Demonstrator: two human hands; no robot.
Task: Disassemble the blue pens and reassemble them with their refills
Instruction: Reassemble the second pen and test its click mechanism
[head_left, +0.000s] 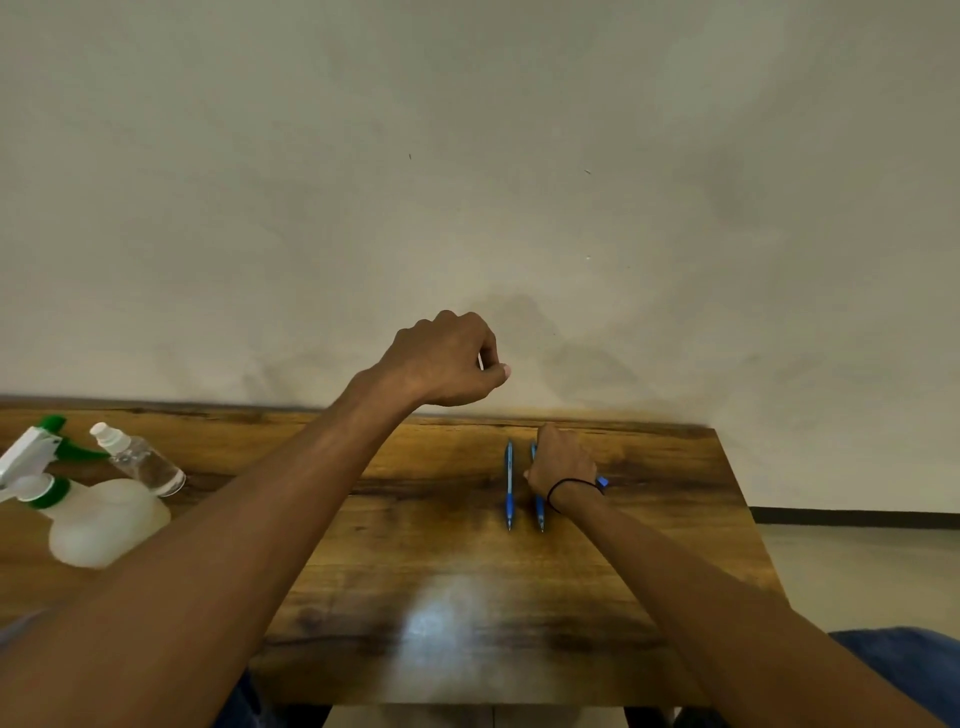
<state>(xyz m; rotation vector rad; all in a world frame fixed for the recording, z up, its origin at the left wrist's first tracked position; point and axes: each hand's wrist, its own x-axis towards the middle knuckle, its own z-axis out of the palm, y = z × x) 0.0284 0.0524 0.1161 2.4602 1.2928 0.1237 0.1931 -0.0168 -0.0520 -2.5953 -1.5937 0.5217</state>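
Two blue pens show on the wooden surface (467, 545): left pen (509, 486) in full, second pen (540, 506) half covered by my right hand (563, 462), whose fingers are hidden, so grip unclear. A blue bit (602, 482) pokes out by that wrist, unidentifiable. My left hand (447, 361), raised, fingers curled, pinches something thin and white (481, 362), mostly hidden.

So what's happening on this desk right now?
A person sits at a wooden table with blue pens. The left hand is raised above the far edge, pinching a small pale part, too small to identify. The right hand rests on the table over a blue piece. Two pens lie side by side just left of it, looking whole. A spray bottle and small clear bottle lie at the left.
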